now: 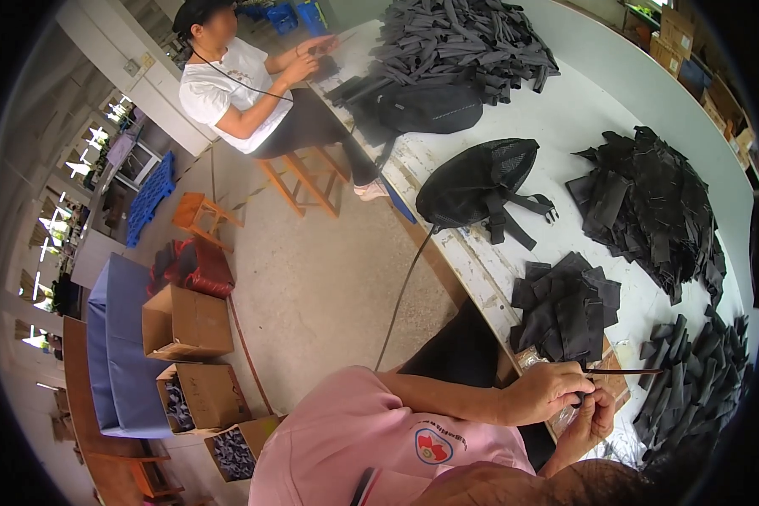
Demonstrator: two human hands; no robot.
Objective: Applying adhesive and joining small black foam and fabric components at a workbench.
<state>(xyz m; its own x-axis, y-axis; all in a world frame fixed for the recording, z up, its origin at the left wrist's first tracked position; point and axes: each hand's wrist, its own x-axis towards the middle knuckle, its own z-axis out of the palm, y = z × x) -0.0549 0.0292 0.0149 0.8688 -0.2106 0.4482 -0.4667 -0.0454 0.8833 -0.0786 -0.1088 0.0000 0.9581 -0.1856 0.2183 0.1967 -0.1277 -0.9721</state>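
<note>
A slim dark piece [624, 372] juts from the fingers of the left hand [541, 394] at the near end of the white table [548, 118], its long axis running nearly level across the view and its narrow free end pointing right, toward a heap of dark strips [691, 379]. It is thin, straight and blade-like, though its material is hard to tell. The left fingers are closed on its inner end; just below them shows a small black piece [578, 399], mostly covered. The right hand [593, 422] meets it with bent, bunched fingertips — whether they pinch anything, I cannot tell. The strips look like narrow, folded cloth; a nearer stack of flat pieces [567, 308] is squarer and matte. Farther along lies a black bag [455, 190], rounded, with a mesh panel [514, 160] and loose straps.
</note>
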